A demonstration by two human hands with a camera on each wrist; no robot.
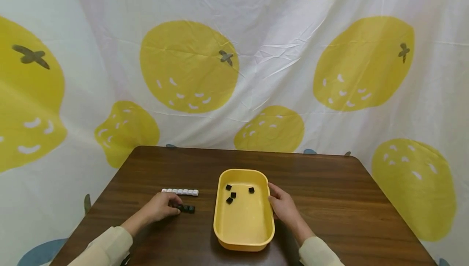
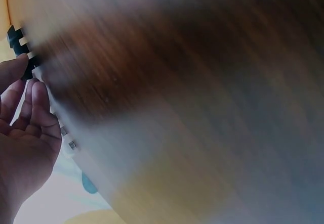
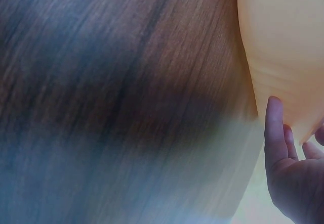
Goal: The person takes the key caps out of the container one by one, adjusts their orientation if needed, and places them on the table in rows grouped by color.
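On the left of the table, my left hand [image 1: 159,207] pinches the near end of a short row of small black blocks [image 1: 189,209] between thumb and fingertips. Just behind it lies a row of small white blocks [image 1: 185,192], side by side. In the left wrist view the black blocks [image 2: 19,44] stick out past the thumb. My right hand [image 1: 285,207] holds the right side of a yellow tray [image 1: 244,246], thumb at the rim and fingers along the outer wall. Several loose black blocks [image 1: 233,195] lie in the tray's far half.
The brown wooden table [image 1: 329,201] has its far edge against a hanging cloth [image 1: 264,74] printed with yellow lemons. Both wrist views are partly blurred by reflections on the tabletop.
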